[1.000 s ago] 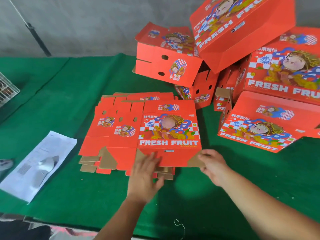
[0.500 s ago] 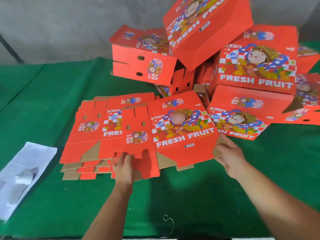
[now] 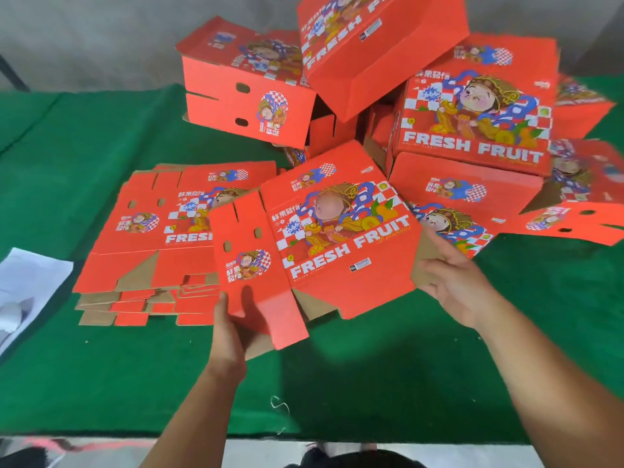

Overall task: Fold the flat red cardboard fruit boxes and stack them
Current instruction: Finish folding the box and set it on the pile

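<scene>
1. Near edge: green cloth-covered surface; a small bent wire lies on it close to the front.
2. Left hand: grips the near-left flap of a flat red box blank, thumb on top of the red face, the other fingers hidden under the card.
3. Right hand: at the blank's right edge, palm against the brown underside of a side flap, fingers spread and reaching up along the edge, thumb pointing left toward the card. Holding the blank from the side.
4. The blank is tilted, turned anticlockwise, printed "FRESH FRUIT" face up, its left part overlapping the pile beside it.
5. Left of it: stack of flat blanks lying on the surface, brown flaps fanned out at the near side.
6. Far left edge: white paper sheet, partly cut off by the frame.
7. Behind and right: heap of folded boxes, red, tumbled at mixed angles, some leaning on others; one sits tilted on top.
8. Beyond: grey wall.
</scene>
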A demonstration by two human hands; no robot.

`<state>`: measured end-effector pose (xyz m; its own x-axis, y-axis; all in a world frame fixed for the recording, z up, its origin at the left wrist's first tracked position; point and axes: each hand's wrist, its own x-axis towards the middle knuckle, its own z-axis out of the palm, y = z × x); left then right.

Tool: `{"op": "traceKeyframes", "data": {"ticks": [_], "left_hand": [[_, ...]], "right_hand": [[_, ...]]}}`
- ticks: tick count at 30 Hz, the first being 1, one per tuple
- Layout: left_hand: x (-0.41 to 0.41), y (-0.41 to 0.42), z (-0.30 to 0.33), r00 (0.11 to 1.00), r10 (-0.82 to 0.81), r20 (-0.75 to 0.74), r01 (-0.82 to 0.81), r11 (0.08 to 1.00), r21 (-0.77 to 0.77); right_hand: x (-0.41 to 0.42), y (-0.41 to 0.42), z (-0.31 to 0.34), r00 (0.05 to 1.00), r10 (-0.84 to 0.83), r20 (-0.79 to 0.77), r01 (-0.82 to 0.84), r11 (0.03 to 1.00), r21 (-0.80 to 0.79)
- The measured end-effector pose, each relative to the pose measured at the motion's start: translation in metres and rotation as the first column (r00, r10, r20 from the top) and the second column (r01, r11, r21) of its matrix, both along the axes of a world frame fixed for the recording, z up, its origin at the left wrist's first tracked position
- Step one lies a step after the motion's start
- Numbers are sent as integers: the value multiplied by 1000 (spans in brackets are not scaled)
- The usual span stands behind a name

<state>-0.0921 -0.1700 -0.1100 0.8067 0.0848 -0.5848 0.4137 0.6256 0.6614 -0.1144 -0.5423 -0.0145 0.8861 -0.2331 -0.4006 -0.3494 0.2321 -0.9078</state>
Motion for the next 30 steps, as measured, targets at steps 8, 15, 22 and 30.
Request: {"op": "traceKeyframes", "data": {"ticks": [8, 15, 22, 30], "left_hand": [[-29, -45, 0, 999, 24, 24, -20, 991, -132], [-72, -84, -8, 751, -582, -311, 502, 199, 842], [-65, -94, -6, 829, -501, -249, 191, -165, 968], [-56, -74, 27, 899, -430, 79, -77, 21, 997]], "right_hand": [[13, -37, 12, 991, 124, -45, -132, 943, -306], [23, -76, 18, 994, 103, -39, -103, 995, -14], [27, -72, 14, 998, 68, 6, -68, 998, 17], [24, -78, 11, 989, 126, 82, -80, 904, -419]]}}
